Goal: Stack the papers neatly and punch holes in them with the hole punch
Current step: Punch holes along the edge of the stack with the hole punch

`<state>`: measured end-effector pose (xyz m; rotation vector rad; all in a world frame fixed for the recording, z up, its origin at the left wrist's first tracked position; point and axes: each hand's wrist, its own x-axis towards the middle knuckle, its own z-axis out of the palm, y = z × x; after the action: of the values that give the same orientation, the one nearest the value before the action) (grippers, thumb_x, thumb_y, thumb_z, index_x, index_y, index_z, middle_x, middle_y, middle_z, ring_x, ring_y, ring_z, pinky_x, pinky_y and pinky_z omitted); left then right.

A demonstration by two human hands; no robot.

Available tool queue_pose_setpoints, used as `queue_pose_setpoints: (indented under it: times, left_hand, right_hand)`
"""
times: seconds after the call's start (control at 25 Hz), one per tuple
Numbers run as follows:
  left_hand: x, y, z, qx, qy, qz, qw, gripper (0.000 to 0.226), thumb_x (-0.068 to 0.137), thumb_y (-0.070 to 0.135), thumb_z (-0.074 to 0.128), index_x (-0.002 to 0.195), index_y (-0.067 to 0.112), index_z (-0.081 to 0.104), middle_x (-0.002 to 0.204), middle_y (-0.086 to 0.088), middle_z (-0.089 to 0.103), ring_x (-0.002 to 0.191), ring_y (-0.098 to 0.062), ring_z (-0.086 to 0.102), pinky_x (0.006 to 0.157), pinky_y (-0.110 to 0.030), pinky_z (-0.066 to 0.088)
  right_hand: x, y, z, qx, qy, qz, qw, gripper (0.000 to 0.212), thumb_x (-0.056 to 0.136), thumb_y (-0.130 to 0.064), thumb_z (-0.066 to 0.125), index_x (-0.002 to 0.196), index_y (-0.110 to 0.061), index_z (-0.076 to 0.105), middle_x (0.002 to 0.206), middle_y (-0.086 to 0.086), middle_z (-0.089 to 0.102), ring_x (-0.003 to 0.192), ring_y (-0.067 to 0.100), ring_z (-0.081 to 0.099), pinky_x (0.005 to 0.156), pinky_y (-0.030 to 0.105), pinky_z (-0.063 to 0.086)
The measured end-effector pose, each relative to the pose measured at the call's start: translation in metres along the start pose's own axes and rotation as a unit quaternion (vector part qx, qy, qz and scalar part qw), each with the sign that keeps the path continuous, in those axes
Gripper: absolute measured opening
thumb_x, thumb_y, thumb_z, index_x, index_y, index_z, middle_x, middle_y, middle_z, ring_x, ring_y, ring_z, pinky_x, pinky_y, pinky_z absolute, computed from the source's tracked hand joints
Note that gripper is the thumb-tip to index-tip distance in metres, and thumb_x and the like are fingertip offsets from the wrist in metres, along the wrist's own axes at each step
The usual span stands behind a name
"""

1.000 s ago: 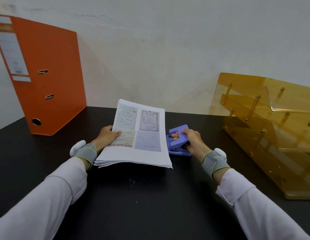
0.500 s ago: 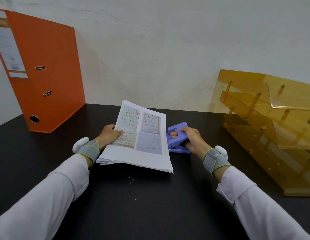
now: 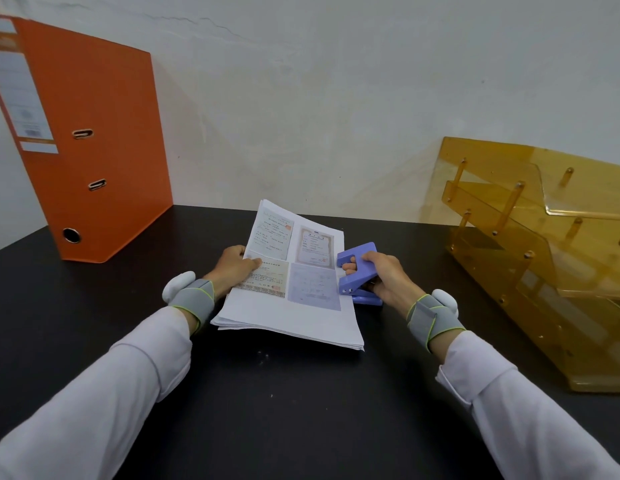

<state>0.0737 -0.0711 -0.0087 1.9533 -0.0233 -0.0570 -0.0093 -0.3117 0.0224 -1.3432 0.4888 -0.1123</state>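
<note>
A stack of white printed papers (image 3: 294,306) is held above the black table (image 3: 267,410), tilted with its far end raised. My left hand (image 3: 232,268) grips the stack's left edge, thumb on the top sheet. At the stack's right edge sits a purple hole punch (image 3: 357,271). My right hand (image 3: 384,275) is closed around the punch, fingers curled over its top lever. The paper's right edge lies against the punch's slot; how far it is inside I cannot tell.
An orange lever-arch binder (image 3: 90,140) stands upright at the back left against the wall. A yellow translucent tiered paper tray (image 3: 544,258) occupies the right side of the table. Bare black tabletop stretches in front of the stack.
The stack's far end has lifted and the sheets have turned slightly clockwise. My right hand has tilted the punch's front upward. Both hands stay at the same spots.
</note>
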Motion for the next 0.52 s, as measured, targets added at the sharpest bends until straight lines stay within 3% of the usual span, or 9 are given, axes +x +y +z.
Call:
queue_pose_setpoints:
  times: [0.24, 0.4, 0.52]
  left_hand:
    - [-0.001, -0.004, 0.009, -0.006, 0.008, -0.009, 1.000, 0.022, 0.086, 0.009, 0.060, 0.105, -0.002, 0.059, 0.116, -0.023, 0.065, 0.093, -0.030, 0.062, 0.089, -0.041, 0.052]
    - [-0.003, -0.004, 0.010, -0.002, 0.014, -0.009, 1.000, 0.022, 0.086, 0.009, 0.060, 0.105, -0.001, 0.060, 0.115, -0.021, 0.065, 0.091, -0.029, 0.062, 0.085, -0.037, 0.051]
    - [-0.003, -0.004, 0.010, -0.003, 0.013, -0.009, 1.000, 0.023, 0.086, 0.009, 0.060, 0.106, -0.002, 0.059, 0.115, -0.021, 0.065, 0.088, -0.026, 0.060, 0.083, -0.036, 0.050]
  right_hand:
    - [0.004, 0.002, -0.002, -0.005, -0.008, -0.003, 1.000, 0.026, 0.095, -0.011, 0.044, 0.113, 0.004, 0.056, 0.093, 0.016, 0.065, 0.068, 0.021, 0.062, 0.079, 0.035, 0.052]
    - [0.006, 0.002, -0.004, -0.015, -0.012, -0.005, 1.000, 0.018, 0.095, -0.011, 0.044, 0.089, 0.000, 0.058, 0.077, 0.011, 0.064, 0.065, 0.020, 0.062, 0.060, 0.027, 0.055]
    - [0.016, 0.003, -0.005, -0.115, 0.030, -0.032, 0.992, 0.022, 0.092, -0.015, 0.047, 0.072, -0.009, 0.053, 0.070, 0.008, 0.057, 0.064, 0.021, 0.055, 0.067, 0.030, 0.049]
